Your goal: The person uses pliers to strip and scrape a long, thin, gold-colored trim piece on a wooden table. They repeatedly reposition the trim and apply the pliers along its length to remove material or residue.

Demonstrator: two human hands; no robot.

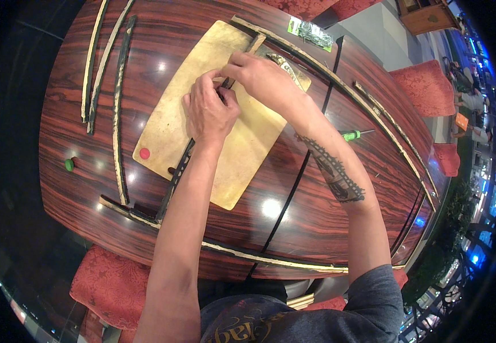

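A long dark wooden strip [183, 167] with pale gold patches lies slantwise across a yellowish cutting board [231, 171]. My left hand [211, 106] is closed around the strip near the board's middle, its fingers curled and thumb bent in. Just beyond it, my right hand [254, 74] pinches the same strip from above; its fingertips are partly hidden. Past my right hand, the strip's bare tan end shows near the board's far edge. A black-and-gold patterned piece [284, 67] lies on the board's far right, partly behind my right hand.
Similar strips [121, 114] lie on the glossy wooden table at left, right [385, 123] and along the near edge [271, 260]. Also there: a green screwdriver [354, 135], a packet of small metal hardware [311, 32], a green cap [69, 164]. A red cap [144, 153] sits on the board.
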